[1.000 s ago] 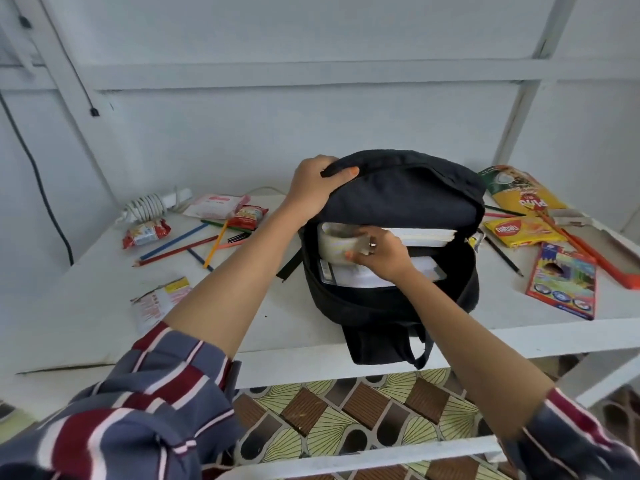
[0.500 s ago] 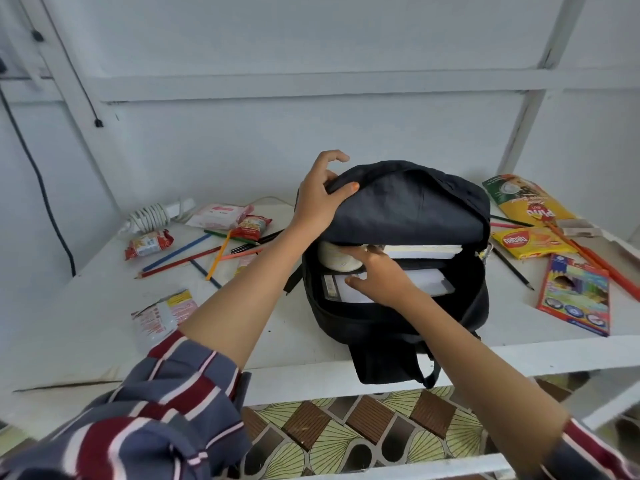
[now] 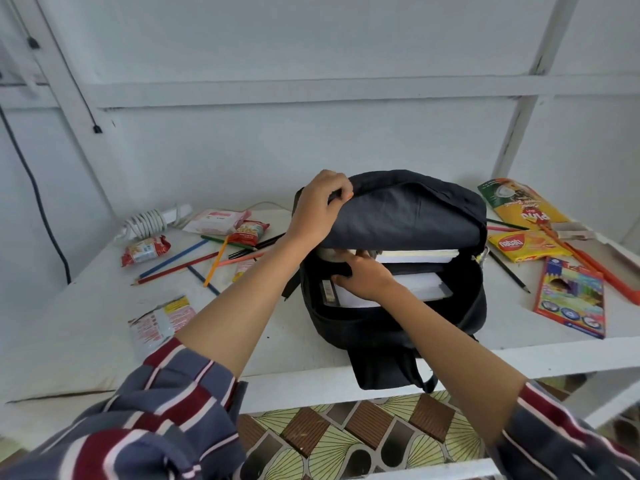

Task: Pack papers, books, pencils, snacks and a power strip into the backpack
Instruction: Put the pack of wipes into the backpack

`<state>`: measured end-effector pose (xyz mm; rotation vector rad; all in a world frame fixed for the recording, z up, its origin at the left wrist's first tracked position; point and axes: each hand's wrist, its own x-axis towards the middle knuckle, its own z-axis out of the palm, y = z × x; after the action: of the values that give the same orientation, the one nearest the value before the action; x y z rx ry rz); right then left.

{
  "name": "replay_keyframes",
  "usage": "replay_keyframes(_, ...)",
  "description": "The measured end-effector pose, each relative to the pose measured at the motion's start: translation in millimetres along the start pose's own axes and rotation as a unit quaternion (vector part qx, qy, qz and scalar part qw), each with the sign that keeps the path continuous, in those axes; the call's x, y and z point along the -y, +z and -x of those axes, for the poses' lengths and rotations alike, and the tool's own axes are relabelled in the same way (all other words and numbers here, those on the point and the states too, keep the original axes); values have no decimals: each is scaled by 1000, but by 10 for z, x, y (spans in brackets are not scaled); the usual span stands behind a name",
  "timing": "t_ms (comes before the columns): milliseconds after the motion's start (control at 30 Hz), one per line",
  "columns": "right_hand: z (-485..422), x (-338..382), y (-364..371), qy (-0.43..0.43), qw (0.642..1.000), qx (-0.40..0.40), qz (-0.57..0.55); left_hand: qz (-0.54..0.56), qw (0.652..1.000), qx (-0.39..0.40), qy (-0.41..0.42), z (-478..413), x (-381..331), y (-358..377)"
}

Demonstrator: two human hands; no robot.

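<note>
A black backpack (image 3: pixel 408 216) stands open on a white painted bench (image 3: pixel 86 327) against a white wall with white beams. The left hand (image 3: pixel 318 209) grips its raised top flap, fingers curled over the edge. The right hand (image 3: pixel 367 277) reaches inside beside a book (image 3: pixel 415 256) and papers (image 3: pixel 426 287); whether its fingers hold anything I cannot tell. Left of the backpack lie loose pencils (image 3: pixel 180 261) and a coiled power strip (image 3: pixel 152 221); right of it, yellow snack packets (image 3: pixel 526 244). Patterned floor tiles (image 3: pixel 346 434) show below.
</note>
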<state>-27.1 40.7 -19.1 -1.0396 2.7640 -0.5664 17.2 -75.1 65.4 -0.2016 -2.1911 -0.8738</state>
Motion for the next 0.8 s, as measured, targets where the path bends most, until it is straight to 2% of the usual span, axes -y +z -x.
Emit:
replay_keyframes(100, 14, 17, 42, 8, 1000, 0, -8, -53, 995, 69, -40, 6, -19, -39)
replay_keyframes(233, 50, 87, 111, 0, 999, -17, -37, -143, 977, 156, -27, -29, -42, -113)
replay_keyframes(300, 12, 113, 113, -5, 998, -7, -56, -249, 942, 222, -30, -14, 15, -124)
replay_keyframes(367, -30, 119, 122, -4, 998, 4, -66, -351, 892, 284, -23, 52, 120, -92)
replay_keyframes(433, -49, 113, 150, 5, 998, 17, -60, -404, 861, 308, 1, 115, 215, -46)
replay_keyframes(533, -55, 98, 182, 21, 999, 15, -41, -383, 869, 312, 24, 108, 282, -6)
replay_keyframes(700, -88, 115, 137, 17, 999, 30, -4, -227, 941, 251, 6, -10, 213, -64)
replay_keyframes(800, -142, 134, 128, 27, 999, 21, 33, -205, 950, 235, 28, -56, 180, -91)
